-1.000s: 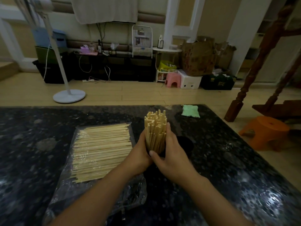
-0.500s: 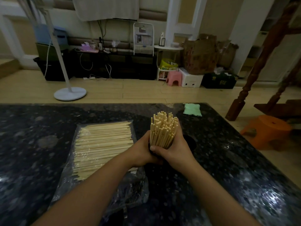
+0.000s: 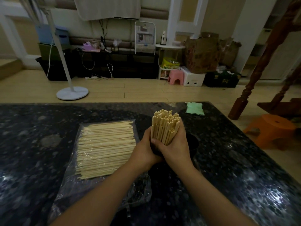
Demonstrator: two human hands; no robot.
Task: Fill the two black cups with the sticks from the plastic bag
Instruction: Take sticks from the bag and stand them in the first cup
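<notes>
Two hands: we wrap our left hand and right hand round one upright bundle of sticks, fingers curled in a snug grip.
Cups: the near black cup is mostly hidden under our hands; the second black cup stands just beside, on the right.
Supply: many sticks lie in the plastic bag on the worktop.
Handling: we judge the sticks light, stiff, smooth and prone to fan out.
Hold: best low, near the rim.

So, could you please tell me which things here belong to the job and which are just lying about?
Job: stick bundle, held by left hand and right hand; empty cup; bag of sticks.
Lying about: green packet; orange stool; fan.
</notes>
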